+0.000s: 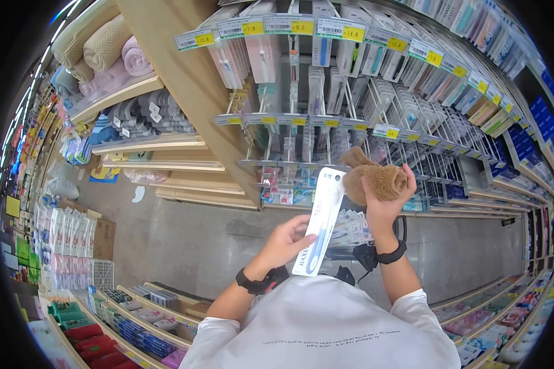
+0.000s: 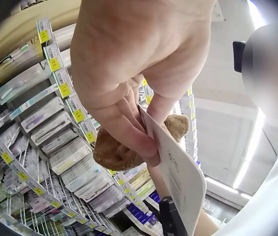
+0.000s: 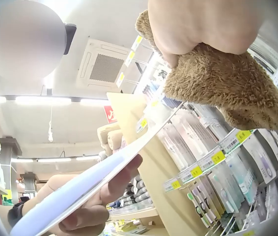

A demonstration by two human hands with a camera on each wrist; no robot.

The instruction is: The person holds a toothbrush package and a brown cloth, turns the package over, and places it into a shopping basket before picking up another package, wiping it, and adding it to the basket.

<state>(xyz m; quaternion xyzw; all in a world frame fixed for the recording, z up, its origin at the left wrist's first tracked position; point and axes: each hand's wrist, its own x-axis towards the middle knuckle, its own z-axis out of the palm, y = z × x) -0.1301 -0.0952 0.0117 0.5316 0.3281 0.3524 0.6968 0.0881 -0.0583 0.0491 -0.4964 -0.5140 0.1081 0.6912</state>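
My left hand (image 1: 289,241) pinches a tall white blister pack (image 1: 321,224) between thumb and fingers, near its lower half. A slim blue-handled item shows under the pack's clear front, and the card has a hang hole at the top. In the left wrist view, the card (image 2: 178,179) is seen from its printed back. My right hand (image 1: 385,206) grips a bunched brown fluffy cloth (image 1: 381,182), which bulges out on both sides of the fingers. The cloth (image 3: 222,81) hangs below the right hand in the right wrist view. Pack and cloth are side by side before my chest.
Hook racks of carded packs (image 1: 406,104) with price strips (image 1: 289,24) rise in front. Rolled towels (image 1: 108,46) fill wooden shelves at left. A basket of packs (image 1: 349,227) stands below my hands. Low shelves (image 1: 148,326) run behind me, with stacked cartons (image 1: 68,240) at left.
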